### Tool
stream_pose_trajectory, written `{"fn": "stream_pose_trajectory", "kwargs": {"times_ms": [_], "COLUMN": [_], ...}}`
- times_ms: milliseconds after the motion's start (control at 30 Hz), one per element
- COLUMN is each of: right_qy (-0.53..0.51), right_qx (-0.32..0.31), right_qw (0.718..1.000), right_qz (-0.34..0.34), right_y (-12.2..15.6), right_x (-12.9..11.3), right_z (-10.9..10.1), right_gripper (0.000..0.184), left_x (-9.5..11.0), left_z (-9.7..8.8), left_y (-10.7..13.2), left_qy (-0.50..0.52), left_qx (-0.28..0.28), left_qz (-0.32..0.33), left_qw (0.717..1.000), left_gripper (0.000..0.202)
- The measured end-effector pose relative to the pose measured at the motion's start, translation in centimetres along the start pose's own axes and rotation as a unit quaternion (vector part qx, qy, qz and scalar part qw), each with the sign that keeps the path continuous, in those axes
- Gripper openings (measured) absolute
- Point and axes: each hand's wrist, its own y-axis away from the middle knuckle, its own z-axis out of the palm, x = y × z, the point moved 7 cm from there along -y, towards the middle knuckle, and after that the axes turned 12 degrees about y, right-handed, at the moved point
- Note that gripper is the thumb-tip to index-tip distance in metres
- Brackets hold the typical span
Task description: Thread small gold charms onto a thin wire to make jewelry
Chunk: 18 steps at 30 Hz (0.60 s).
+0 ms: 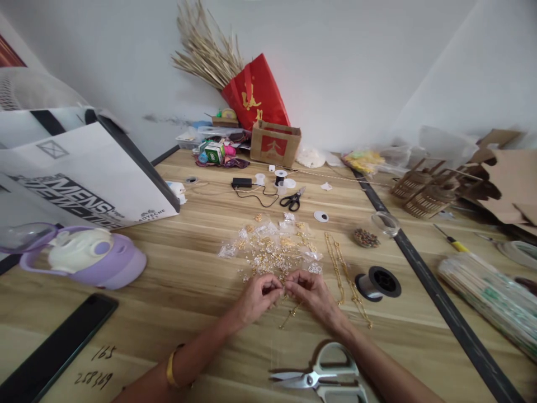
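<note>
My left hand (260, 296) and my right hand (312, 294) meet fingertip to fingertip in a pinch low over the table. What they hold is tiny and mostly covered by the fingers. Just below them, a short thin gold chain (289, 317) runs out from under my right hand. In front of the fingers spreads a pile of small clear and gold beads (271, 257), with little plastic bags among them. Two longer gold chains (340, 268) lie to the right of my right hand. Scissors with pale handles (314, 379) rest between my forearms.
A wire spool (380, 284) and a jar of mixed beads (367, 238) stand to the right. Black scissors (292, 200) lie behind the beads. At left are a purple bottle (107, 263), a phone (59, 347) and a white bag (96, 179). Packed sticks (482, 296) lie far right.
</note>
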Motion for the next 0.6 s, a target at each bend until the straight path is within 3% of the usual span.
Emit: {"fn": "stream_pose_trajectory", "kwargs": {"times_ms": [200, 367, 600], "right_qy": [0.042, 0.093, 0.096], "right_qx": [0.001, 0.039, 0.059], "right_qw": [0.999, 0.994, 0.993], "right_qz": [-0.014, -0.041, -0.04], "right_y": [0.1, 0.4, 0.4], "right_x": [0.1, -0.3, -0.7], "right_z": [-0.2, -0.9, -1.2], "right_gripper": [0.036, 0.032, 0.029], "left_x": [0.0, 0.2, 0.1], "left_z": [0.1, 0.3, 0.6], "left_y": [0.0, 0.0, -0.1], "left_qy": [-0.02, -0.019, -0.028], "left_qx": [-0.001, -0.022, -0.024], "left_qz": [-0.007, -0.001, -0.004], "left_qw": [1.0, 1.0, 0.999], "left_gripper": [0.013, 0.013, 0.012]}}
